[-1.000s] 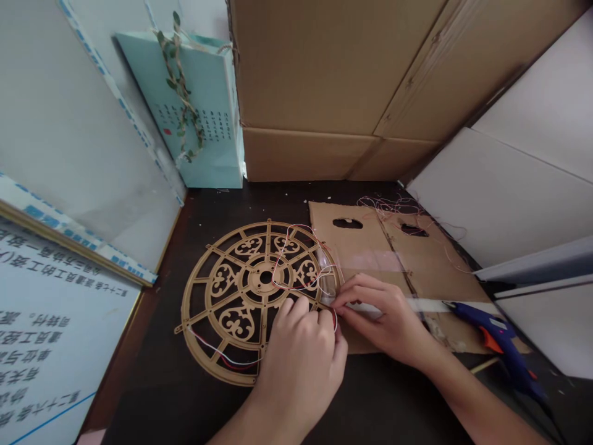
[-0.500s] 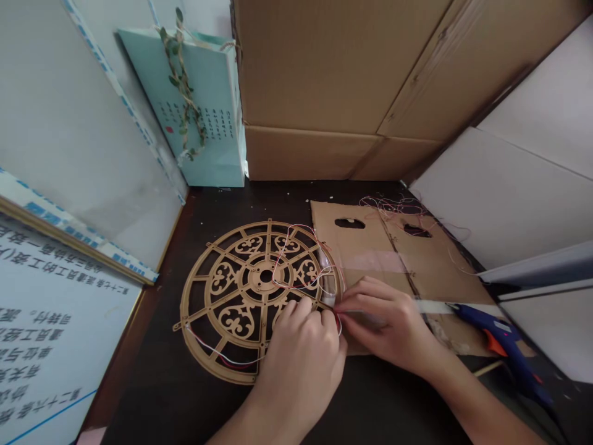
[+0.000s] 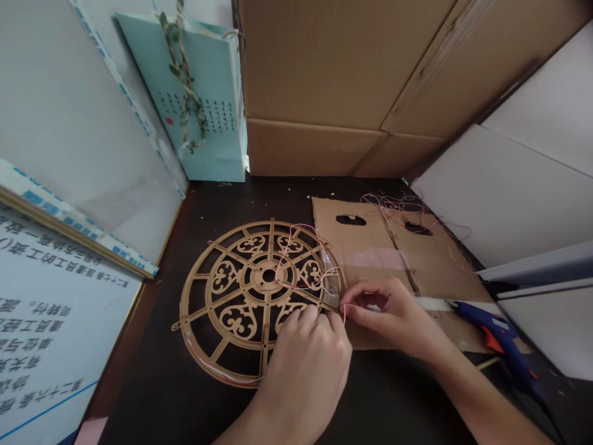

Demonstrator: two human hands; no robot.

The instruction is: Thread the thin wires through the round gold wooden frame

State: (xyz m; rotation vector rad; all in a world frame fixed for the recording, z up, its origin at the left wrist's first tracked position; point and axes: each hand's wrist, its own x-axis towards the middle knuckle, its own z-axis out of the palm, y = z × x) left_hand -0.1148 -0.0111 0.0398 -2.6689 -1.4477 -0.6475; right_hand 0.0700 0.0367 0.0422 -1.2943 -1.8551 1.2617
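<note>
1. openwork disc [image 3: 257, 278], one, brown, spoked, with scroll cut-outs; laid flat on the dark table top [image 3: 152, 346]; its right edge lapped over a cardboard sheet [image 3: 430, 272].
2. left hand [image 3: 308, 355], one; fingers curled over the disc's near right part; whether anything is gripped beneath cannot be told, the fingertips being hidden.
3. right hand [image 3: 389, 315], one; placed just beyond the disc's right rim; red-and-white wire [image 3: 344, 313] pinched between thumb and fingertips.
4. loop of wire [image 3: 296, 287], thin, red and white; draped over the disc's hub and right half.
5. rim wire [image 3: 222, 372], red and white; run along the disc's near left rim.
6. glue gun [image 3: 509, 343], blue, orange trigger; laid well to the right of the disc.
7. wire tangle [image 3: 393, 203]; heaped beyond the disc, to its right.
8. teal bag [image 3: 215, 148], vine-hung; stood behind the disc, to its left.
</note>
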